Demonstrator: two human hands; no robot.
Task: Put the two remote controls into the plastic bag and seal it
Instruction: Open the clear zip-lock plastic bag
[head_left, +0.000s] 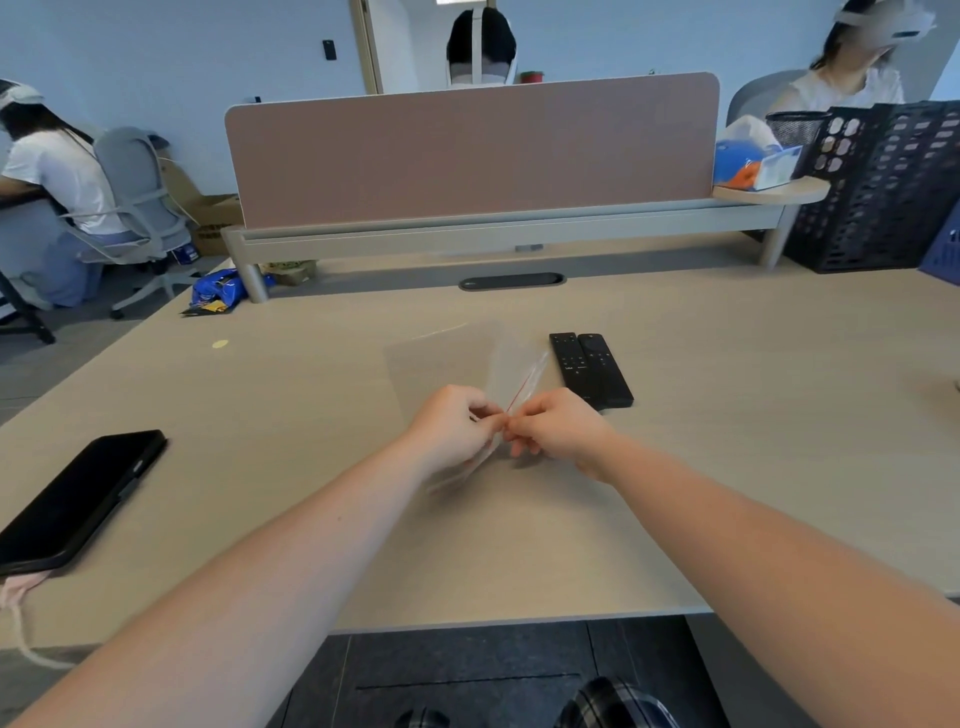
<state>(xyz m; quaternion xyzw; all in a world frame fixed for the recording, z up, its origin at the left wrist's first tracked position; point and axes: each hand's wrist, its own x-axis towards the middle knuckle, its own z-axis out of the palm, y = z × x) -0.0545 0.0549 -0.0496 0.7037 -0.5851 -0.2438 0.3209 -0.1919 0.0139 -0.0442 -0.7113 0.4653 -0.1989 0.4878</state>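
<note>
A clear plastic bag with a thin red zip line lies in the middle of the desk, its near edge lifted. My left hand and my right hand both pinch that near edge, fingertips almost touching at the red line. Two black remote controls lie side by side on the desk just right of the bag and beyond my right hand, outside the bag. The bag looks flat, with nothing in it.
A black phone lies at the left of the desk, over a pink cord. A pink divider panel closes the far edge. Black crates stand at the back right. Other people sit at neighbouring desks.
</note>
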